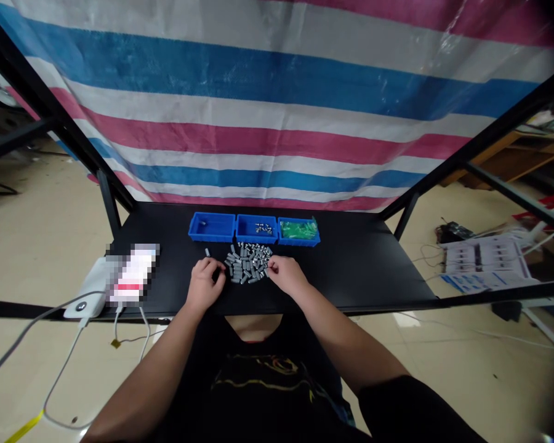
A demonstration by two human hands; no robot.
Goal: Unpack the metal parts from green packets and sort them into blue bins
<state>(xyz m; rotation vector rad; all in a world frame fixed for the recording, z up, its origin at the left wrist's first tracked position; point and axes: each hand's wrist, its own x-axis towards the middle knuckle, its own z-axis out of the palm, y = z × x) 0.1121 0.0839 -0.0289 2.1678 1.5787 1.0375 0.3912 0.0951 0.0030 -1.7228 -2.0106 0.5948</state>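
- Shirt (pixel 268 394) in black, with a gold-toned print, fills the nearest part of the view; bare forearms (pixel 148 363) reach forward from either side of it.
- Worktop (pixel 360 271), black, begins just past the shirt. On its front left corner lie a white device (pixel 80 304) with cables and, beside it, a second device (pixel 133 274) blurred into blocks.
- Left hand (pixel 205 284) is set low over the worktop, just left of the pile. Its grip is half curled, thumb below the bent fingers; whether it pinches anything, I cannot tell.
- Right hand (pixel 284 274) meets the right edge of the pile. Thumb and fingers of its grip come together over the outermost pieces; whether one is pinched between them is too small to tell.
- Pile of grey cylindrical pieces (pixel 248 264), many with shiny ends, lies spread on the worktop between the two grips, nearer the right one.
- Single grey piece (pixel 207 253) is apart from the pile, just beyond the left knuckles.
- Blue trays stand in a row past the pile: the left tray (pixel 218 227) has one small piece inside, the middle tray (pixel 244 231) some small shiny parts, the right tray (pixel 300 242) green items (pixel 299 230).
- Striped sheet (pixel 277 111) hangs behind the worktop.
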